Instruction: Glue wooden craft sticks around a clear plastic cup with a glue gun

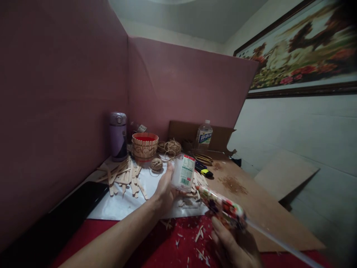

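My left hand (164, 190) is closed around a clear plastic container (185, 173) with a white, green and red label, tilted slightly above the white sheet. In my right hand (232, 238) is a floral-patterned glue gun (221, 204), its tip pointing at the container's lower right side. A long translucent glue stick (279, 242) runs out of the gun's back end. Wooden craft sticks (126, 176) lie in a loose pile left of my left hand, and more are partly hidden behind the container. A small ball of twine (156, 164) sits just beyond my left hand.
A purple flask (118, 137) and a stick-covered pot (145, 147) stand at the back left. Larger twine balls (172, 147), a plastic bottle (205, 136) and a yellow-black utility knife (205, 171) lie farther back. Cardboard (251, 208) covers the right side; scraps litter the red cloth (156, 249).
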Available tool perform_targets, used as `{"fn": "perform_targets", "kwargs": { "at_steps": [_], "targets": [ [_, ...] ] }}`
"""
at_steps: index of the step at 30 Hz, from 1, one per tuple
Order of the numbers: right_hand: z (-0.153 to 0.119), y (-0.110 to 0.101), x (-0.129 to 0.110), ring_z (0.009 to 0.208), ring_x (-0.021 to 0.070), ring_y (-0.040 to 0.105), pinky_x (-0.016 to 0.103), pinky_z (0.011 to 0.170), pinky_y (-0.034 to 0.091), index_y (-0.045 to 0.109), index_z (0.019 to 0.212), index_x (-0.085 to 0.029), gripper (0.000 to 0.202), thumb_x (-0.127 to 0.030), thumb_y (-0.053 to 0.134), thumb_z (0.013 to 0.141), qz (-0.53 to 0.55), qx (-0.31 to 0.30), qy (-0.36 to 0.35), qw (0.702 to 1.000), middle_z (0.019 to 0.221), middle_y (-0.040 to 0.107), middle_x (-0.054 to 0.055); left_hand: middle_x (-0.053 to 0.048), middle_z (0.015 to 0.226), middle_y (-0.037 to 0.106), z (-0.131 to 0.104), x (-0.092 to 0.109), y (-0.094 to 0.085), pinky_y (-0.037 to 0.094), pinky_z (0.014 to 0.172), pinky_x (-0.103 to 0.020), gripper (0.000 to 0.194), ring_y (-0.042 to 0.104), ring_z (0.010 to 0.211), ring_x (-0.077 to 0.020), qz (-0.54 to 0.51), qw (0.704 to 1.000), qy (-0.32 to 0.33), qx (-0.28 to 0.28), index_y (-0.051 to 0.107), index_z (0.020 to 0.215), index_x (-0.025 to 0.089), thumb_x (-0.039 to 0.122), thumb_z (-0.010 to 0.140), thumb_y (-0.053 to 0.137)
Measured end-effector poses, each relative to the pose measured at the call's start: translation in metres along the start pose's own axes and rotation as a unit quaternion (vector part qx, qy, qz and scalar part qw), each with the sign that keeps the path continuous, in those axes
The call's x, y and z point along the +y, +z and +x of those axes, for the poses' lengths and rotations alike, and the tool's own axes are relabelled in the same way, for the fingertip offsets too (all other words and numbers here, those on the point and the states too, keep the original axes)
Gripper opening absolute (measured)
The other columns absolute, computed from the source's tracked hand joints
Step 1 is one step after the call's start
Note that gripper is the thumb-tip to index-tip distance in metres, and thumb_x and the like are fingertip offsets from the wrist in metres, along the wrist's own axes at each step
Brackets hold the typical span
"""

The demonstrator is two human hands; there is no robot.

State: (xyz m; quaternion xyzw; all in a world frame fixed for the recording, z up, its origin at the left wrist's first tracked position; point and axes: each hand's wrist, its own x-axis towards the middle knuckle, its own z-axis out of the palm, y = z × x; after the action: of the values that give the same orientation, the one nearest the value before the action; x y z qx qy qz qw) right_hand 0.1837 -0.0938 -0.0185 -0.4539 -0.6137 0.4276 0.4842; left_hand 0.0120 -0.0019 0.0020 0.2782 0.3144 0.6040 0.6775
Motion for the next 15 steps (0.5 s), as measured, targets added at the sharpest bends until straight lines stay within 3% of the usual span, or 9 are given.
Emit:
{"fn": "perform_targets", "kwargs": {
  "at_steps": [4, 9, 15],
  "targets": [
    [0.009, 0.008, -0.013, 0.036, 0.0078, 0.032, 0.024, 0.038, 0.027, 0.044, 0.049, -0.02, 0.057, -0.066, 0.053, 0.082, 0.011, -0.054, 0.058, 0.997, 0.039, 0.036, -0.003, -0.013, 0.077, 0.069, 0.0, 0.0, 0.0, 0.047, 0.043, -0.025, 0.053, 0.062, 0.055, -0.0176, -0.002, 1.0, -0.01, -0.021, 0.065, 0.101, 0.013, 0.056, 0.092, 0.036],
    [0.015, 0.005, -0.02, 0.033, 0.005, 0.029, 0.021, 0.035, 0.02, 0.043, 0.053, -0.019, 0.056, -0.065, 0.051, 0.083, 0.031, -0.082, 0.059, 0.994, 0.037, 0.035, -0.006, -0.012, 0.072, 0.069, 0.0, 0.002, 0.002, 0.048, 0.042, -0.027, 0.055, 0.062, 0.052, -0.0188, -0.01, 1.0, -0.025, -0.007, 0.065, 0.103, 0.012, 0.055, 0.094, 0.032],
    [0.02, -0.002, -0.016, 0.031, 0.0041, 0.027, 0.019, 0.033, 0.017, 0.042, 0.055, -0.019, 0.053, -0.062, 0.051, 0.084, 0.032, -0.094, 0.063, 0.993, 0.036, 0.034, -0.007, -0.01, 0.076, 0.069, -0.004, 0.003, 0.003, 0.049, 0.043, -0.027, 0.049, 0.062, 0.054, -0.0173, 0.023, 1.0, 0.006, -0.008, 0.063, 0.107, 0.014, 0.049, 0.096, 0.032]
  ]
}}
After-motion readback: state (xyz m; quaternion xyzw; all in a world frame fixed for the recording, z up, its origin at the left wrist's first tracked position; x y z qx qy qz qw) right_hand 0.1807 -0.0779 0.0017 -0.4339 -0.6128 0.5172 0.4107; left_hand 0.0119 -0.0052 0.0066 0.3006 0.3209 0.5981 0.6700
